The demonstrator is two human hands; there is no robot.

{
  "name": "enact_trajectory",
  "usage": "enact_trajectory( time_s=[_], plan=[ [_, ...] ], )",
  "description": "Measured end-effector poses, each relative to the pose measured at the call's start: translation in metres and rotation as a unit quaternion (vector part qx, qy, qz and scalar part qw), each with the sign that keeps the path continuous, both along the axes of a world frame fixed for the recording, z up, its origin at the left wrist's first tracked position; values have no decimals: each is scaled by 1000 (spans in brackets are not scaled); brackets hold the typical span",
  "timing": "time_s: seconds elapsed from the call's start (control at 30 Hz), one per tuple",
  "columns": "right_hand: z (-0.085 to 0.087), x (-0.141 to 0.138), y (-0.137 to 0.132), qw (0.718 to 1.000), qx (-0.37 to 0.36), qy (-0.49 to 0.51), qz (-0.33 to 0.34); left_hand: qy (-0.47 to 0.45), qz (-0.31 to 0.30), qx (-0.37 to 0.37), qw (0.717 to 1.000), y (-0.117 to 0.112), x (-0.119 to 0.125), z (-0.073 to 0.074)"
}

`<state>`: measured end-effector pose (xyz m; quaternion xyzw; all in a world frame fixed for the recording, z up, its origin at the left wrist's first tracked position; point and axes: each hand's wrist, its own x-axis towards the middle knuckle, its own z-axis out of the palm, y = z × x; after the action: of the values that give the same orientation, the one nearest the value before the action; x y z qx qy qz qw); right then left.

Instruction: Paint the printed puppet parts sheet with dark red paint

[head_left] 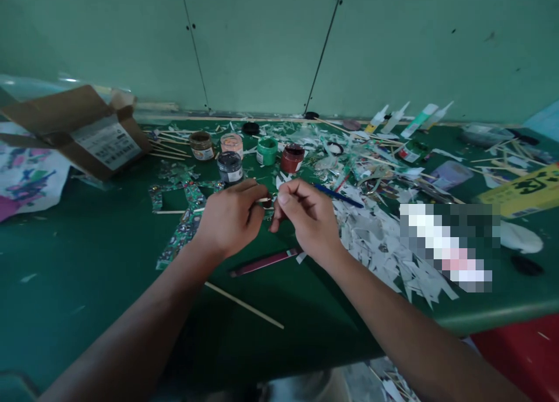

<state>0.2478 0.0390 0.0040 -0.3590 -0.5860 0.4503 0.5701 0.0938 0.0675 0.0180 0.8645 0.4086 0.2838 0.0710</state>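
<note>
My left hand is closed round a thin wooden stick, whose pale tip pokes out past the fingers. Close beside it, my right hand pinches a small white paper piece between thumb and forefinger. Behind my left hand lies a stick frame covered in patterned green pieces, partly hidden by the hand. Below the hands, a slim dark pink tool rests on the green table. A loose wooden stick lies nearer the front edge.
Open paint jars, including a green one and a dark red one, stand behind the hands. White paper scraps spread to the right. A cardboard box sits at left, glue bottles at back right, a yellow box at right.
</note>
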Motion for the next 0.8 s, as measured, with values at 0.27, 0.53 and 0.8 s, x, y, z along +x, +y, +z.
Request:
enact_trajectory(
  time_s=[0.27,0.53,0.8],
  plan=[
    [0,0,1,999,-26,-22,-5,-16,-22,-17,999,-2,3,-8],
    [0,1,2,998,-46,-39,-3,-7,1,-8,1000,-2,3,-8],
    [2,2,2,999,-38,-33,4,2,1,-26,1000,-1,3,-7]
  ],
)
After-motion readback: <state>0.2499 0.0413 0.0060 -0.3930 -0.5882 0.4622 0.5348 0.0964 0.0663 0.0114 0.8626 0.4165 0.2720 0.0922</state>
